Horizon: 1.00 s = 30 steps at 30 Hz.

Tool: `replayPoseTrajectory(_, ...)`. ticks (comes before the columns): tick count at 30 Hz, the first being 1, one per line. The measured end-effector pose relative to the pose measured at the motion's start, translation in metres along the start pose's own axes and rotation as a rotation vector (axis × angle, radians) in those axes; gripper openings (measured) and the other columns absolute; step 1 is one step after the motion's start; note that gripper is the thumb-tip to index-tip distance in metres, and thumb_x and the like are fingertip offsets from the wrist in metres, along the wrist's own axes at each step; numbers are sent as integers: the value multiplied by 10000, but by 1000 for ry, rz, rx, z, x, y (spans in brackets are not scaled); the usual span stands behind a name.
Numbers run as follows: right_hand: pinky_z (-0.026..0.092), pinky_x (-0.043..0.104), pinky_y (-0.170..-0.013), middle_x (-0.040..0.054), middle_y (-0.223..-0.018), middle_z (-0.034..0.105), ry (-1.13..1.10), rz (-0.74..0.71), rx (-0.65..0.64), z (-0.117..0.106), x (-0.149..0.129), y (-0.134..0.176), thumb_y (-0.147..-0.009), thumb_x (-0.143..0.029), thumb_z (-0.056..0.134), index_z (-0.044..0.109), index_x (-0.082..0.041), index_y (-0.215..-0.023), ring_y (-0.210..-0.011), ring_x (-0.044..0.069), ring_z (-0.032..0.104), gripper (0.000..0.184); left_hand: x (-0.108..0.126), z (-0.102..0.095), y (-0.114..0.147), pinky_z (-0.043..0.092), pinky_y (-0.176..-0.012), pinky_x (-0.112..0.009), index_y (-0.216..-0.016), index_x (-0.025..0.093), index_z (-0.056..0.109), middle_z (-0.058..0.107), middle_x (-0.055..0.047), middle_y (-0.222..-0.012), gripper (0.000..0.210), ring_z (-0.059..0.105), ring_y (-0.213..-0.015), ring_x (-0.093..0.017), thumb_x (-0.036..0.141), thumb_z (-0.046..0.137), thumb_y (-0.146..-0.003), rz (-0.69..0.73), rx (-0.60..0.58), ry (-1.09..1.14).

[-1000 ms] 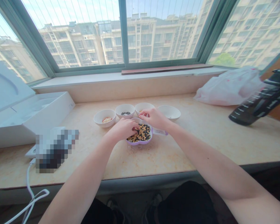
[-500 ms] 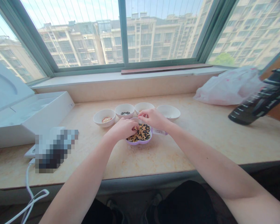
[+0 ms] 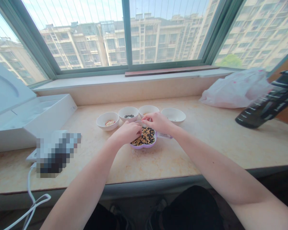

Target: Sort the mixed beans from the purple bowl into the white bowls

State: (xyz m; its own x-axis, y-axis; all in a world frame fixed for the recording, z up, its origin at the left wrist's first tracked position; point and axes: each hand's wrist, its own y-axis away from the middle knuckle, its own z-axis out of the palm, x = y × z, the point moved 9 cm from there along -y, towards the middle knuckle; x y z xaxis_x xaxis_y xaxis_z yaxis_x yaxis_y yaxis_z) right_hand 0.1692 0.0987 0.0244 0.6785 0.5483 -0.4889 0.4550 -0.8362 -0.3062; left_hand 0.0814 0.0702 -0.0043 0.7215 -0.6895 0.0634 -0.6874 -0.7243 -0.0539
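A purple-rimmed, scalloped dish (image 3: pixel 144 146) holds mixed black and yellow beans (image 3: pixel 147 135). My left hand (image 3: pixel 129 131) is over the dish's left side, fingers curled together at the beans; whatever it pinches is hidden. Above the dish's far edge, my right hand (image 3: pixel 156 122) has its thumb and fingertips drawn together, and anything between them is too small to make out. Behind the dish stand white bowls: the leftmost bowl (image 3: pixel 101 122) has pale and reddish pieces, another bowl (image 3: pixel 122 112) has black beans. A third bowl (image 3: pixel 144 109), partly behind my right hand, shows something yellowish.
At the right end of the row, a white bowl (image 3: pixel 173 112) has a few small bits inside. A labelled packet (image 3: pixel 165 135) lies beside the dish. An open white box (image 3: pixel 50 110) and a pixelated object (image 3: pixel 57 156) are left; a plastic bag (image 3: pixel 232 89) and dark bottle (image 3: pixel 252 111) are right.
My left fingers have shifted slightly at the beans. My right hand stays in nearly the same place, and the dish and bowls look unchanged.
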Motion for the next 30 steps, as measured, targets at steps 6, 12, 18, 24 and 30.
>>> replayPoseTrajectory(6, 388, 277, -642, 54, -831, 760, 3, -3, 6, 0, 1, 0, -909, -245, 588, 774, -167, -895, -703, 158, 614, 203, -6, 3, 2, 425, -867, -392, -867, 161, 632, 681, -101, -986, 256, 606, -986, -250, 223, 411, -983, -24, 37, 17)
replayPoseTrajectory(12, 384, 285, -656, 55, -849, 764, -9, -20, 15, -2, 3, 0, -918, -233, 563, 773, -167, -875, -726, 164, 616, 224, -20, -18, 13, 409, -777, -337, -764, 206, 465, 520, -23, -809, 233, 502, -798, -188, 250, 402, -985, -134, 167, 463)
replayPoseTrajectory(18, 376, 293, -640, 46, -818, 757, -1, -33, 5, -1, 7, -1, -923, -262, 557, 779, -177, -891, -692, 159, 595, 240, -18, -37, 18, 367, -622, -277, -693, 198, 428, 400, 11, -687, 367, 407, -641, -133, 388, 377, -1003, -34, 244, 1122)
replayPoseTrajectory(24, 390, 291, -653, 44, -841, 762, -10, -20, -11, 3, 11, -1, -912, -261, 558, 779, -180, -905, -705, 158, 602, 235, -10, -32, 13, 327, -552, -246, -635, 184, 399, 331, 32, -660, 414, 323, -569, -91, 405, 573, -939, -7, 238, 1629)
replayPoseTrajectory(30, 372, 290, -630, 48, -819, 749, -15, -7, -24, 3, 10, 0, -916, -277, 552, 765, -170, -869, -690, 158, 591, 242, -12, -36, 17, 378, -567, -239, -738, 191, 457, 390, 33, -705, 428, 374, -583, -86, 548, 627, -902, -40, 308, 1735)
